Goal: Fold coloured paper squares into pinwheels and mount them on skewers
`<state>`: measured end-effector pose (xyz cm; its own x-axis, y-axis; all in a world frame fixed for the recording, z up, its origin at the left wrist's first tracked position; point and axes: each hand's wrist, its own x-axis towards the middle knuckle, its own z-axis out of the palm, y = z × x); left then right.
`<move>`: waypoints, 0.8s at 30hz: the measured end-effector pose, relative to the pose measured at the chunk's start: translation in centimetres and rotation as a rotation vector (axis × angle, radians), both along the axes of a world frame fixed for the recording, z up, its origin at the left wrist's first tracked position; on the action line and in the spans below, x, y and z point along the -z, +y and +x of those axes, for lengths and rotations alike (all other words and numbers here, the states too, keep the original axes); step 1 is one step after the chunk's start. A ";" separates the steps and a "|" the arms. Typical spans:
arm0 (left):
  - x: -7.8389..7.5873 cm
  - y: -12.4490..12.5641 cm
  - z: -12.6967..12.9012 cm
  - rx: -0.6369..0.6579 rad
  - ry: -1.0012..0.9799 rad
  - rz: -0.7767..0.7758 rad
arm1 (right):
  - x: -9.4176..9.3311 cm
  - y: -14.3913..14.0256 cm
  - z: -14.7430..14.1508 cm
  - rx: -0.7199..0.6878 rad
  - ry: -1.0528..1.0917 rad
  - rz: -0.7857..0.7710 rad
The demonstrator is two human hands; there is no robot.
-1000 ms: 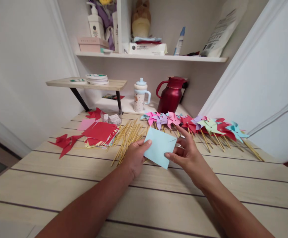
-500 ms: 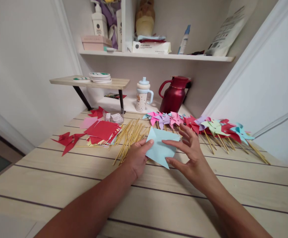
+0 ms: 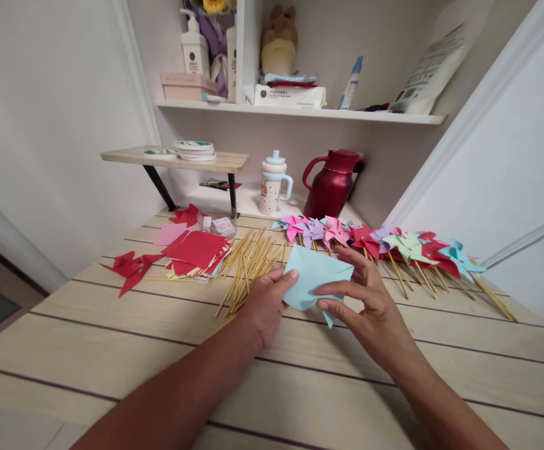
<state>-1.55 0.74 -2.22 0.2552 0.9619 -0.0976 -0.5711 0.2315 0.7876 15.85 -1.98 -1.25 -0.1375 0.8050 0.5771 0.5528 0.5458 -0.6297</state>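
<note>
I have the light blue paper sheet (image 3: 316, 275) just above the table (image 3: 112, 350) near its middle, in front of the bamboo sticks (image 3: 248, 262). My left hand (image 3: 265, 303) pinches its left edge, my right hand (image 3: 375, 306) its lower right flap. It is thin, limp and easily creased, so I hold the edges. Half a second ago my right fingers were spread over it; now they grip.

My left hand (image 3: 263, 304): fingers curled, thumb stretched toward my right. My right hand (image 3: 370, 300): fingers spread, forefinger and thumb pinching leftward.
</note>
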 end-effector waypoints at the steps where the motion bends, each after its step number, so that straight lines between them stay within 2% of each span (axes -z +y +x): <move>1: 0.0 0.0 0.0 0.002 0.000 0.002 | 0.0 0.0 0.0 0.001 0.001 -0.001; 13: -0.5 -0.7 0.3 0.028 -0.041 -0.013 | 0.3 0.2 0.1 0.135 0.056 -0.096; 24: -0.2 -1.1 0.6 0.113 -0.031 0.020 | -0.1 0.0 -0.2 0.130 0.057 -0.170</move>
<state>-0.98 -0.40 -1.99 0.3643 0.9287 -0.0693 -0.5664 0.2800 0.7751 15.70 -1.93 -1.16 0.0029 0.9004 0.4351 0.5728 0.3552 -0.7388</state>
